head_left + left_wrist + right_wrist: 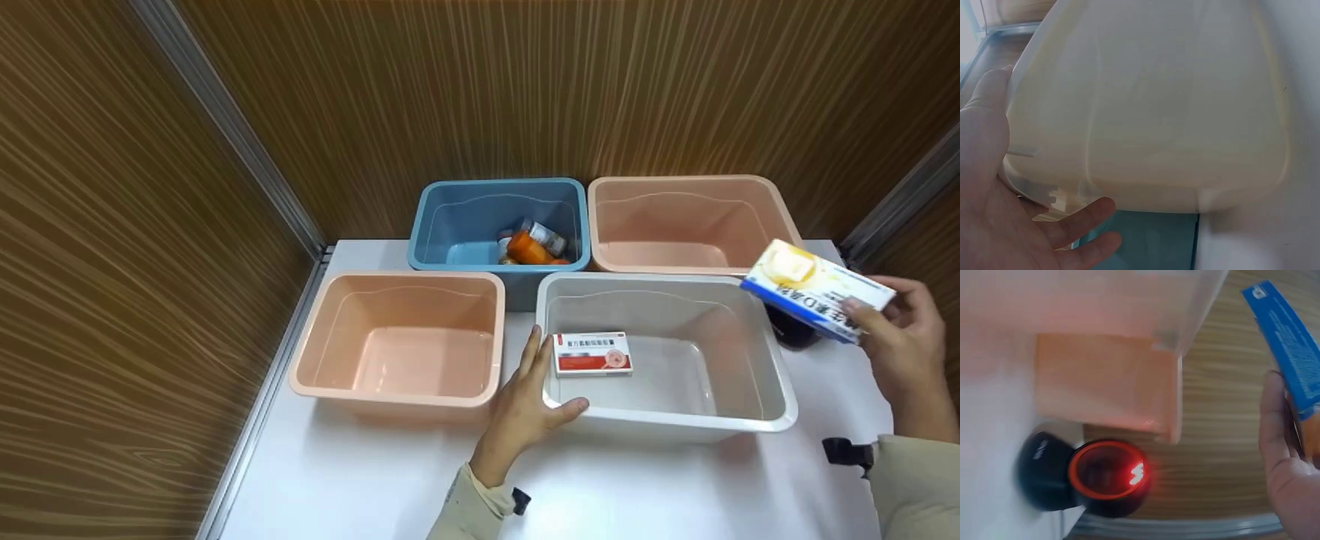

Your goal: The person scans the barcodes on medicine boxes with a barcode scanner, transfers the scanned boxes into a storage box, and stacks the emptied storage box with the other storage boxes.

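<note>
My right hand (904, 341) pinches a white, blue and yellow medicine box (817, 291) near its end, raised over the right rim of the white bin (667, 424). In the right wrist view, the box's blue side faces the camera. My left hand (521, 412) rests at the near left corner of the white bin, its fingers extended and spread, the thumb by the front rim. Flat on that bin's floor, at its left side, lies a red and white medicine box (592, 354). A black scanner (1109, 478) with an orange ring and a red light stands beside the bin, mostly hidden in the head view.
Behind stands a blue bin (499, 185) containing several bottles (531, 247), one of them orange. Beside it is a pink bin (682, 184), with another pink bin (397, 401) at the front left. Wood-grain panels (465, 90) enclose the white table (360, 480).
</note>
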Tool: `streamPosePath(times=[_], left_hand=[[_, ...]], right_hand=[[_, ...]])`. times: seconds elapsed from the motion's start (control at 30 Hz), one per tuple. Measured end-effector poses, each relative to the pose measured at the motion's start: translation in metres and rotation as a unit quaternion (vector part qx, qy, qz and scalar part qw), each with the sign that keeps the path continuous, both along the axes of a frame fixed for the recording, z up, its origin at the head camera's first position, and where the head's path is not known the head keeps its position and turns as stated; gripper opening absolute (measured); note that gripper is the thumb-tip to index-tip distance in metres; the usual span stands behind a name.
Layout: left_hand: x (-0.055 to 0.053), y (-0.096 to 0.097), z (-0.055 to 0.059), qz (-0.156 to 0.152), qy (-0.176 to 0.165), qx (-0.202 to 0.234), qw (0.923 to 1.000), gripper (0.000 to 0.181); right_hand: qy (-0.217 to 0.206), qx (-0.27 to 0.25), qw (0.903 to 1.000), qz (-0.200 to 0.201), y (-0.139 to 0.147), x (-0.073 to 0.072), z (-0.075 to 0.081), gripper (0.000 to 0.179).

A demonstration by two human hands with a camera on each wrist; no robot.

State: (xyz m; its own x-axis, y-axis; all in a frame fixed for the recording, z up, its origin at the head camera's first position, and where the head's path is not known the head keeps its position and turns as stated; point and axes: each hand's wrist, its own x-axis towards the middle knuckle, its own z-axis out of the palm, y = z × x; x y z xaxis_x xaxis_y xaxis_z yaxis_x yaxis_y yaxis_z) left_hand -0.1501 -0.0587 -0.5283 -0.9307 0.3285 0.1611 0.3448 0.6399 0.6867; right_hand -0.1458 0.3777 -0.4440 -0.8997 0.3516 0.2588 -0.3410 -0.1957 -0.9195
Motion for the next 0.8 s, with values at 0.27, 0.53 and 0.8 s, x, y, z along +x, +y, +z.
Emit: streamPosePath(times=[0.27,0.53,0.8], left_hand=[[0.0,0.001,-0.001,0.011,0.01,-0.014,0.9998,0.103],[0.001,0.002,-0.001,0.007,0.005,-0.007,0.9999,0.102],[0.001,0.002,0.0,0.007,0.0,-0.002,1.0,0.101]], right_hand=[[-0.067,-0.253,0.9647,-0.029,0.032,0.008,-0.039,0.033],[-0.21,-0.208,0.9551,-0.015,0.03,0.017,-0.078,0.044],[-0.228,-0.211,0.9506,0.0,0.029,0.024,-0.086,0.045]])
